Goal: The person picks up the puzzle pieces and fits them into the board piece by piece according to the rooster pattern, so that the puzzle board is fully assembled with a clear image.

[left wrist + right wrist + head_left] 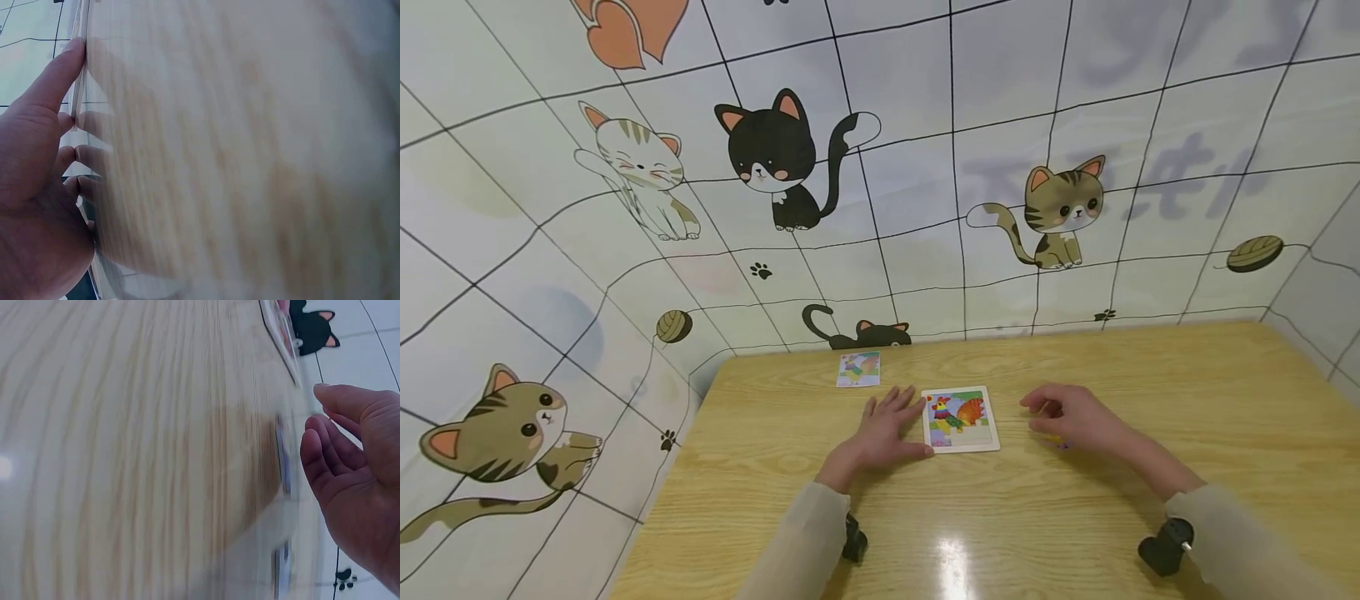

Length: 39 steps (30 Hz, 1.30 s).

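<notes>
A square jigsaw puzzle of a rooster (957, 413) in a white frame lies in the middle of the table, with a pale bare patch at its lower right. My left hand (883, 433) rests spread on its left side, thumb at the lower left corner and a fingertip at the upper left edge. Over the table to the right of the puzzle hovers my right hand (1078, 421), fingers loosely bent and nothing between them. Below it a small yellow and purple puzzle piece (1062, 442) shows partly. The right wrist view has two thin pieces edge-on, one piece (283, 456) nearer the fingertips.
A small picture card (858, 369) of the same rooster lies at the back of the wooden table (760, 467), left of the puzzle. Behind and to the left stand walls covered in a cat-print sheet (910, 183).
</notes>
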Tool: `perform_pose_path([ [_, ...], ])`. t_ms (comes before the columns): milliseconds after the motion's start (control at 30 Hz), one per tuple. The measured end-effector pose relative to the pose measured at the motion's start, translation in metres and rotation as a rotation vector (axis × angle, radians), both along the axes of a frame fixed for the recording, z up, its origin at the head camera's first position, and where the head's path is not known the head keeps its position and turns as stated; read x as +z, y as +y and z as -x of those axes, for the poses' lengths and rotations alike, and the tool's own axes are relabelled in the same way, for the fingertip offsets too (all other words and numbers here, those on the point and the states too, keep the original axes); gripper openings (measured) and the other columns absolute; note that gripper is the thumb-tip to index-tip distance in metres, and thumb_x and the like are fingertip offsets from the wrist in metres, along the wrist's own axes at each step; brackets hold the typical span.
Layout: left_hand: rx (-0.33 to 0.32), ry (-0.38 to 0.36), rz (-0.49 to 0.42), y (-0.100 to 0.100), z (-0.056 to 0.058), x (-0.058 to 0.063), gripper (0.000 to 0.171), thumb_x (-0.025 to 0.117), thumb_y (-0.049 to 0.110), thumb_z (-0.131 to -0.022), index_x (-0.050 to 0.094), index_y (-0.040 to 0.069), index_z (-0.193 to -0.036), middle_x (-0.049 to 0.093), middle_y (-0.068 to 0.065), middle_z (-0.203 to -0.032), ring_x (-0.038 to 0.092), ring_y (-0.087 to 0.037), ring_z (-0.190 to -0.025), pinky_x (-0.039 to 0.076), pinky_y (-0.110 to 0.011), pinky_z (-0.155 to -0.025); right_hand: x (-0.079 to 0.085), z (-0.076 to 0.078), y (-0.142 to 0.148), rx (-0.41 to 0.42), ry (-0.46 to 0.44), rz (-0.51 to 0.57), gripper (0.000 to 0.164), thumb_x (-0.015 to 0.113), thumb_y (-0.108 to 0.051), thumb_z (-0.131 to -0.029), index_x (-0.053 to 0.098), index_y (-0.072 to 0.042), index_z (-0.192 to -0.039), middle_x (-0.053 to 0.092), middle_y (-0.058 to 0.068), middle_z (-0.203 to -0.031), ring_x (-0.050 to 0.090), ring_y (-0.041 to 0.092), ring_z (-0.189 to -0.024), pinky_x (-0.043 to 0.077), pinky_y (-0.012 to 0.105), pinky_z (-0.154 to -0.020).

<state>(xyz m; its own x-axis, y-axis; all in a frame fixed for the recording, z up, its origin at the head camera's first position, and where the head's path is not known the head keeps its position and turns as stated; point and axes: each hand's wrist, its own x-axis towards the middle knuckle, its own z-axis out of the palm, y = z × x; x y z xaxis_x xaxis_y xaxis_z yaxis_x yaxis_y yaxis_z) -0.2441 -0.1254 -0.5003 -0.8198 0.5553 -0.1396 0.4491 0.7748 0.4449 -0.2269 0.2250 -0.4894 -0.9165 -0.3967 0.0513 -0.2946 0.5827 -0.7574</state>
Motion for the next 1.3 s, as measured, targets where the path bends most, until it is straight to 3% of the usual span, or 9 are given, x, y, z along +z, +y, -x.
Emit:
perform_pose_path([
  [233, 0.003, 0.004, -0.009, -0.002, 0.001, 0.001, 0.085, 0.068, 0.054, -0.094, 0.034, 0.016, -0.162, 0.015, -0.007, -0.171, 0.004, -0.031, -0.157, -0.002, -0.059, -0.122, -0.002, -0.005, 0.035, 0.011, 0.023, -0.052, 0.028, 0.081, -0.009, -0.087, 0.073, 0.002, -0.111, 0.069, -0.001, -0.095, 0.059, 0.006, -0.08, 0.051, 0.027, -0.068],
  [367, 0.005, 0.003, -0.007, -0.003, 0.001, 0.001, 0.085, 0.068, 0.054, -0.094, 0.034, 0.016, -0.162, 0.015, -0.006, -0.171, 0.004, -0.03, -0.157, -0.002, -0.059, -0.122, -0.005, -0.007, 0.043, 0.025, -0.009, -0.061, 0.032, 0.083, -0.011, -0.086, 0.072, 0.003, -0.112, 0.068, -0.001, -0.094, 0.057, 0.006, -0.079, 0.05, 0.026, -0.066],
  [633, 0.006, 0.004, -0.011, -0.003, 0.001, -0.001, 0.085, 0.069, 0.053, -0.094, 0.034, 0.015, -0.162, 0.016, -0.007, -0.171, 0.005, -0.031, -0.157, -0.001, -0.06, -0.122, -0.008, -0.009, 0.046, 0.053, -0.014, -0.045, 0.033, 0.085, -0.014, -0.084, 0.072, 0.0, -0.111, 0.067, 0.001, -0.1, 0.059, 0.008, -0.083, 0.053, 0.026, -0.07],
  [967, 0.011, 0.005, -0.019, -0.002, 0.001, -0.001, 0.085, 0.07, 0.054, -0.094, 0.035, 0.017, -0.162, 0.016, -0.006, -0.171, 0.005, -0.03, -0.157, -0.002, -0.059, -0.122, -0.01, -0.01, 0.047, 0.044, 0.012, -0.044, 0.025, 0.086, -0.016, -0.084, 0.075, -0.006, -0.103, 0.063, -0.002, -0.095, 0.056, 0.007, -0.082, 0.051, 0.025, -0.069],
  [1300, 0.013, -0.011, -0.028, -0.001, 0.0, 0.0, 0.084, 0.071, 0.052, -0.094, 0.035, 0.016, -0.162, 0.016, -0.006, -0.171, 0.004, -0.03, -0.157, -0.003, -0.058, -0.122, -0.01, -0.012, 0.045, 0.015, -0.052, -0.021, 0.027, 0.086, -0.014, -0.083, 0.065, -0.005, -0.098, 0.059, 0.0, -0.086, 0.053, 0.009, -0.077, 0.047, 0.025, -0.066],
])
